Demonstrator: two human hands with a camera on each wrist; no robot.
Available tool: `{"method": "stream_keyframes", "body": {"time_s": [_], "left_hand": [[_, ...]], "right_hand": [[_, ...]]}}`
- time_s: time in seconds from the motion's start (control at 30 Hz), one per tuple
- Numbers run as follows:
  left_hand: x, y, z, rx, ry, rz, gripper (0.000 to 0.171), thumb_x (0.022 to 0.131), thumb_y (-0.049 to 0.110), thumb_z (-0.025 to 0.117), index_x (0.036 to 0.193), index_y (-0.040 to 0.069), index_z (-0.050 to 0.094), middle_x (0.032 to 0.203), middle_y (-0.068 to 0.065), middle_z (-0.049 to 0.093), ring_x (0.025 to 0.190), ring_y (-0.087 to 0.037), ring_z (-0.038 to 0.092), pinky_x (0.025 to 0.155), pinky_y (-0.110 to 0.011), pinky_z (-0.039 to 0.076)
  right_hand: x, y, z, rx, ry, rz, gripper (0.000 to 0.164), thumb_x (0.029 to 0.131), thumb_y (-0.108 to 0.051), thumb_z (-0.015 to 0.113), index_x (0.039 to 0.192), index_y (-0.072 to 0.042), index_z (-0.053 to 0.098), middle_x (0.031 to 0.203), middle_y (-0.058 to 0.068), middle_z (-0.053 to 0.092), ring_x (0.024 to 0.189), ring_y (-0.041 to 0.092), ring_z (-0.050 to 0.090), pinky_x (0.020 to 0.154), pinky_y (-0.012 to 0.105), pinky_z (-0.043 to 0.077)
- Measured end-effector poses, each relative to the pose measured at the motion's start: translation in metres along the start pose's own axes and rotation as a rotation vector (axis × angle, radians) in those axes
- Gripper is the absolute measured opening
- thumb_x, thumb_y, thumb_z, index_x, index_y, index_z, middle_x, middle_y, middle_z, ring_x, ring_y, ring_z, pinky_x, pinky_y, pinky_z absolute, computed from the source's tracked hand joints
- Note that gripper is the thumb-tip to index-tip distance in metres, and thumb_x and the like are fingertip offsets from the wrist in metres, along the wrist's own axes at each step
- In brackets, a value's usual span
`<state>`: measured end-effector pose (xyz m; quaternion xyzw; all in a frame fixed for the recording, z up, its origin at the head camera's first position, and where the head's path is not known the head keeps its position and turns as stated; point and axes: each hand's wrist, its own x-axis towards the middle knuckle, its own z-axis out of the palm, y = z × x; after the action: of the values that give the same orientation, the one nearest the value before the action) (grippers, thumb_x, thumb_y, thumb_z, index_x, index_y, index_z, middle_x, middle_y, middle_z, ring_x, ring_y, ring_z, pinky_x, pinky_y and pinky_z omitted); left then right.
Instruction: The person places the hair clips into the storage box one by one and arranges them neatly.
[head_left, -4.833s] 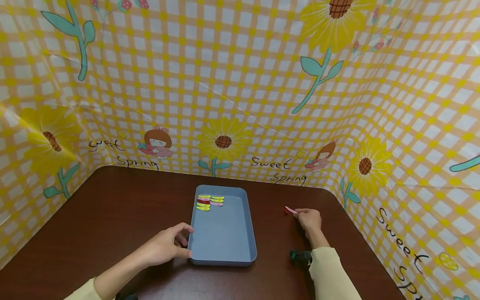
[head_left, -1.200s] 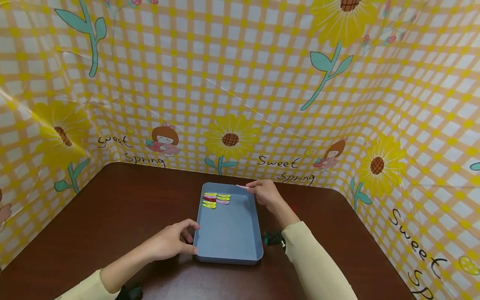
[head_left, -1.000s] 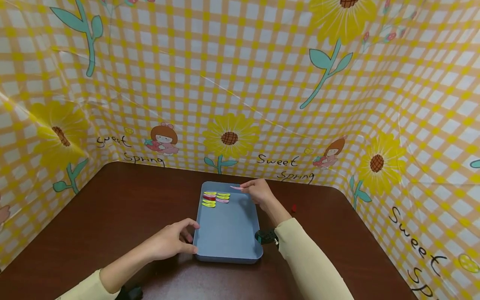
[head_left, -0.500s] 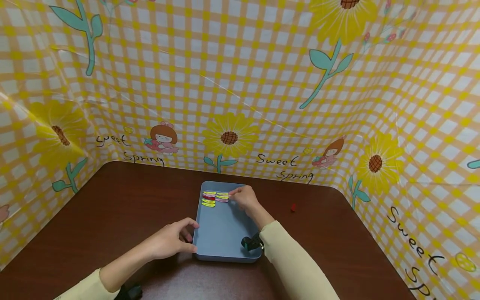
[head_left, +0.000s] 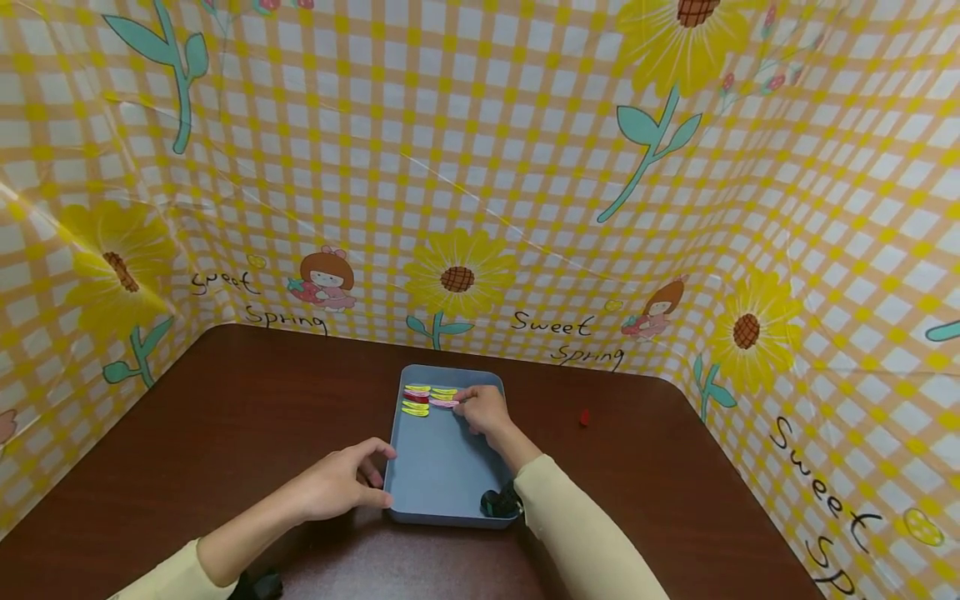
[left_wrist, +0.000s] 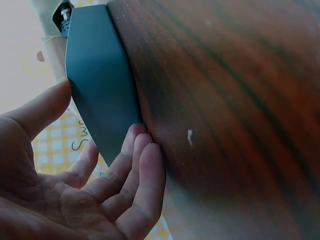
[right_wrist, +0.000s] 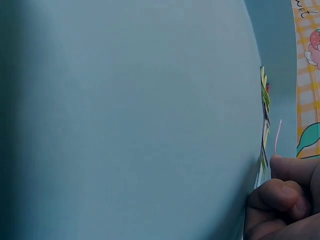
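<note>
A grey-blue tray (head_left: 450, 475) lies on the table. Snap hair clips in yellow, pink and red stand in two columns near its far left corner, among them yellow clips (head_left: 416, 409) and a red clip (head_left: 417, 399). My right hand (head_left: 483, 410) is low over the tray beside the second column. It pinches a thin pink hair clip (right_wrist: 278, 137) between thumb and finger. My left hand (head_left: 348, 479) touches the tray's left side, thumb on the rim and fingertips along the outer wall (left_wrist: 100, 75). Part of the second column is hidden by my right fingers.
A small red object (head_left: 584, 417) lies on the dark wooden table (head_left: 300, 392) to the right of the tray. A black wrist camera (head_left: 501, 502) on my right wrist hangs over the tray's near right corner. Checked cloth (head_left: 487, 167) walls the table in.
My right hand carried a pink clip from the table's right side over the tray's far edge, then lowered it toward the second column. The red object stayed behind. My left hand kept its place on the tray.
</note>
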<state>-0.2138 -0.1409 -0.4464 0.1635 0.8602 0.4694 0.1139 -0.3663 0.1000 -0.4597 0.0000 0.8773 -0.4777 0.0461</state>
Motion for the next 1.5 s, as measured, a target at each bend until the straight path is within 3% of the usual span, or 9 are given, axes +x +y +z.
{"method": "stream_keyframes", "body": {"time_s": [0.2, 0.5, 0.63, 1.4, 1.5], "left_hand": [[-0.0016, 0.0021, -0.0003, -0.003, 0.005, -0.006, 0.058, 0.081, 0.022, 0.084, 0.131, 0.010, 0.056, 0.092, -0.005, 0.063, 0.080, -0.020, 0.063, 0.068, -0.037, 0.046], [0.0010, 0.0015, -0.0002, -0.004, 0.001, 0.013, 0.058, 0.081, 0.021, 0.084, 0.130, 0.009, 0.056, 0.091, -0.006, 0.062, 0.079, -0.020, 0.062, 0.068, -0.036, 0.046], [0.0025, 0.0041, -0.0019, 0.004, 0.000, 0.021, 0.058, 0.081, 0.022, 0.084, 0.130, 0.010, 0.056, 0.092, -0.006, 0.062, 0.080, -0.020, 0.063, 0.068, -0.037, 0.047], [-0.0013, 0.0028, 0.0002, -0.003, -0.002, 0.019, 0.057, 0.082, 0.021, 0.083, 0.131, 0.009, 0.056, 0.090, -0.006, 0.062, 0.078, -0.019, 0.062, 0.067, -0.036, 0.046], [-0.0021, 0.0012, 0.0004, 0.000, -0.002, 0.018, 0.057, 0.083, 0.021, 0.083, 0.131, 0.010, 0.056, 0.090, -0.005, 0.062, 0.078, -0.019, 0.061, 0.067, -0.036, 0.046]], "right_hand": [[-0.0021, -0.0012, 0.0012, -0.009, -0.006, -0.008, 0.010, 0.093, -0.005, 0.068, 0.101, -0.004, 0.074, 0.105, 0.011, 0.065, 0.044, 0.011, 0.036, 0.044, 0.023, 0.033], [-0.0035, -0.0001, 0.0013, -0.040, -0.014, -0.060, 0.009, 0.092, -0.002, 0.067, 0.098, -0.003, 0.073, 0.068, 0.000, 0.052, 0.043, 0.009, 0.036, 0.042, 0.023, 0.032], [-0.0025, -0.0008, -0.0001, -0.042, 0.008, -0.076, 0.010, 0.091, -0.002, 0.068, 0.099, -0.003, 0.074, 0.062, -0.002, 0.048, 0.043, 0.009, 0.036, 0.042, 0.022, 0.032], [-0.0024, 0.0011, 0.0008, -0.081, -0.025, -0.097, 0.010, 0.091, -0.002, 0.068, 0.098, -0.005, 0.074, 0.097, 0.010, 0.067, 0.043, 0.009, 0.039, 0.043, 0.023, 0.033], [-0.0041, -0.0007, -0.0013, -0.088, -0.056, -0.108, 0.011, 0.093, -0.002, 0.066, 0.100, -0.005, 0.074, 0.091, 0.007, 0.065, 0.044, 0.009, 0.039, 0.044, 0.023, 0.033]]}}
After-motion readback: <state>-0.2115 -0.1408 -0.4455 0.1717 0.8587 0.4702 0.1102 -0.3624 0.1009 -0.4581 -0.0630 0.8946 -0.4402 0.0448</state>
